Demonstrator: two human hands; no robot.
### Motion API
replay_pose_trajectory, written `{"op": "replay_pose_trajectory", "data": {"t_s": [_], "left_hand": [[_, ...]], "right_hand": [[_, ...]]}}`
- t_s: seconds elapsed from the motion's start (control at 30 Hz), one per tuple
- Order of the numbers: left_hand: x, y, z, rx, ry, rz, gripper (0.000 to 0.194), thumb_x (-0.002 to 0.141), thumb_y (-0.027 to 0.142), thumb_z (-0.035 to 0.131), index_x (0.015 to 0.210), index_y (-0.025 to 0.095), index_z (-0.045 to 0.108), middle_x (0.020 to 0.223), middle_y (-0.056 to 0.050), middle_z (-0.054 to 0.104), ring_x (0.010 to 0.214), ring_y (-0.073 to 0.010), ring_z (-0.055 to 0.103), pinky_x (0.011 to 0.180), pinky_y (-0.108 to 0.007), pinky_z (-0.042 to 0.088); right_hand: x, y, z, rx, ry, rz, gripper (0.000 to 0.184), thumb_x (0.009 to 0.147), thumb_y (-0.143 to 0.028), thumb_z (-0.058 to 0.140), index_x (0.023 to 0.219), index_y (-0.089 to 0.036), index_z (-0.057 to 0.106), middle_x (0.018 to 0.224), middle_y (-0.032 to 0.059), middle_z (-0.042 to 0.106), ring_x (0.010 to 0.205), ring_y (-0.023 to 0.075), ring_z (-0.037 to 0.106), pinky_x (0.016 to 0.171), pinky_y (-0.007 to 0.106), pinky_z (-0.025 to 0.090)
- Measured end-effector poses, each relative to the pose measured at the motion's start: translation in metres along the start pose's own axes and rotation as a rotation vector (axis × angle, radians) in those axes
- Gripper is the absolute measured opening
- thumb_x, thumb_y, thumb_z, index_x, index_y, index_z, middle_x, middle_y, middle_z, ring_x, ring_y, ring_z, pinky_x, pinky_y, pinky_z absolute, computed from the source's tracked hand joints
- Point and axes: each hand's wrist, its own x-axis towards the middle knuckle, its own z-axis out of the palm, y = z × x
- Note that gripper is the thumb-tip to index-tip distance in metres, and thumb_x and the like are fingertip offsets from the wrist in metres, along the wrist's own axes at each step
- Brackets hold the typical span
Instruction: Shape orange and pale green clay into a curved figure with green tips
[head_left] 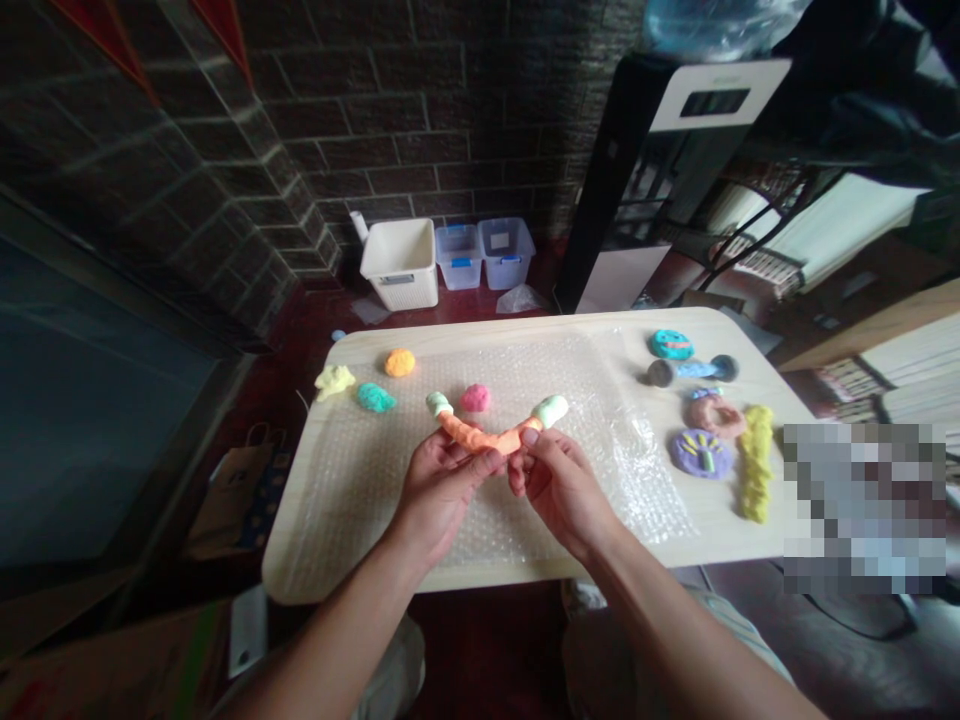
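A curved orange clay roll (480, 437) with pale green lumps on both ends is held up above the table. My left hand (442, 490) pinches it left of its middle, thumb along the lower edge. My right hand (559, 480) grips it nearer the right end, just below the green lump (551, 410). Behind the roll lies a pink clay ball (475, 398). To the left are a teal clay lump (375, 397), an orange clay ball (400, 362) and a pale yellow clay piece (334, 382).
Bubble wrap (360, 500) covers much of the table (289, 560). At the right lie a blue dumbbell-like piece (694, 370), a teal clay disc (672, 345), a pink clay ring (712, 413), a purple clay disc (701, 455) and a yellow clay strip (757, 463). Bins (401, 265) stand behind.
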Motion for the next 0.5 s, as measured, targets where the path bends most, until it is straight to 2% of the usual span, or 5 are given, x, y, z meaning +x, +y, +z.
{"op": "replay_pose_trajectory", "data": {"t_s": [0.13, 0.5], "left_hand": [[0.0003, -0.0050, -0.0009, 0.027, 0.031, 0.035, 0.043, 0.068, 0.015, 0.096, 0.098, 0.018, 0.065, 0.086, 0.000, 0.074, 0.084, -0.0171, 0.072, 0.080, -0.031, 0.058], [-0.0008, -0.0025, 0.0052, 0.021, 0.039, 0.073, 0.040, 0.066, 0.014, 0.097, 0.090, 0.017, 0.065, 0.080, 0.001, 0.074, 0.076, -0.0141, 0.072, 0.077, -0.027, 0.058]], "right_hand": [[-0.0012, 0.0007, 0.0031, -0.003, 0.019, -0.025, 0.027, 0.084, -0.040, 0.086, 0.080, -0.017, 0.072, 0.068, -0.0014, 0.067, 0.054, 0.0089, 0.058, 0.052, 0.020, 0.049], [-0.0008, 0.0039, 0.0040, 0.030, 0.002, -0.057, 0.025, 0.082, -0.037, 0.089, 0.081, -0.016, 0.077, 0.071, -0.0003, 0.067, 0.058, 0.0074, 0.056, 0.057, 0.018, 0.046]]}}
